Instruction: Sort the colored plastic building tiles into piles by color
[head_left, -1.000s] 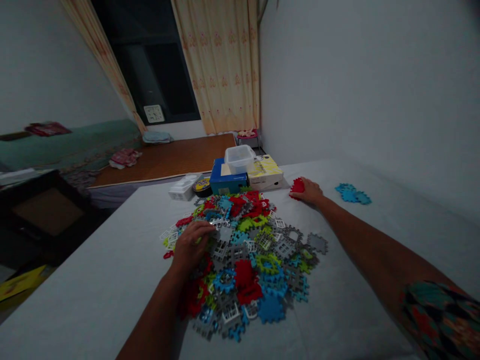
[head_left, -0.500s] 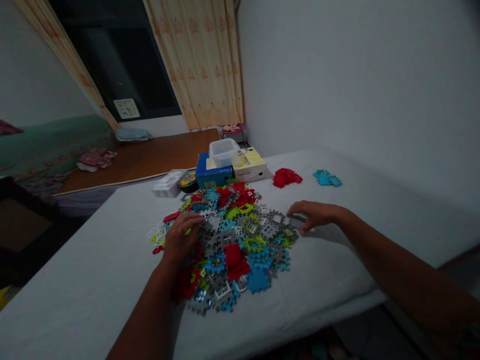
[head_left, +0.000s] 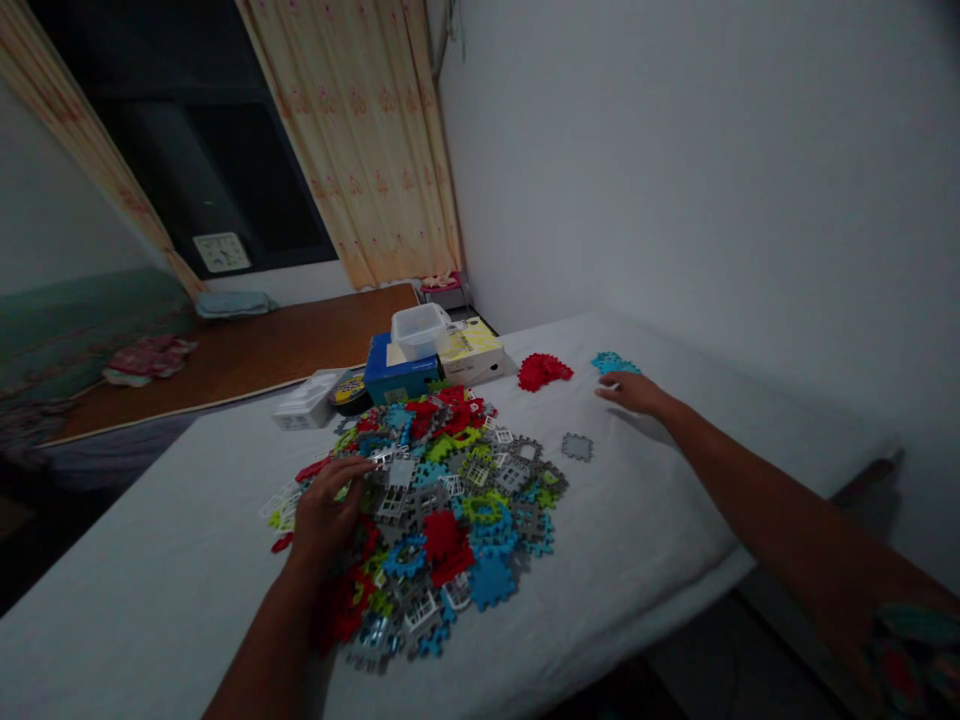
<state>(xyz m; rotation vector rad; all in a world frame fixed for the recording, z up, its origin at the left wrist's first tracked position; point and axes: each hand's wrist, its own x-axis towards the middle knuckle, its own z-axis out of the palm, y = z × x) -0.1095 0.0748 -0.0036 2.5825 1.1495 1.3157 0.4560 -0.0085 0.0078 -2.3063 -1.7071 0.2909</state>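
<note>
A heap of toothed plastic building pieces [head_left: 491,580] in red, blue, green, grey and white lies on the white sheet. My left hand [head_left: 330,505] rests at the heap's left side, its fingers stretched and thumb apart. Its fingertips reach a white lattice piece [head_left: 390,456]; no grip on it shows. Over the right part of the sheet, my right hand [head_left: 632,393] is just in front of a small blue group of pieces [head_left: 613,362], thumb and forefinger apart. A single grey square piece [head_left: 577,446] lies flat between the heap and my right hand.
Red pieces [head_left: 543,371] form a separate group behind the heap. A blue box [head_left: 401,378], a clear plastic tub [head_left: 420,332], a yellow-and-white box [head_left: 472,350], a round black-and-yellow tin [head_left: 351,395] and a white container [head_left: 306,402] stand at the back. A wall borders the right.
My right hand has moved from the heap's right edge, away and rightward to the blue group. The grey square piece now shows alone on the sheet. My left hand stays by the heap; the view has shifted.
</note>
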